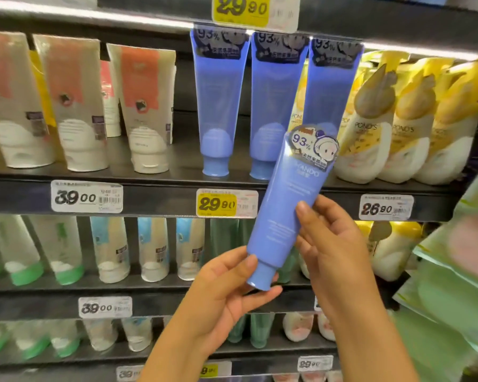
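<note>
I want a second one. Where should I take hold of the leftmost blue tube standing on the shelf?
I would come from the front and pinch the leftmost blue tube across its side edges, just above the cap. It stands cap-down and tapers there, leaving a gap to the neighbouring tube; higher up they seem to touch.

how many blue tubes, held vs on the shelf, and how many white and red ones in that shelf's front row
held blue tube: 1
blue tubes on the shelf: 3
white and red tubes, front row: 3
total: 7
</note>
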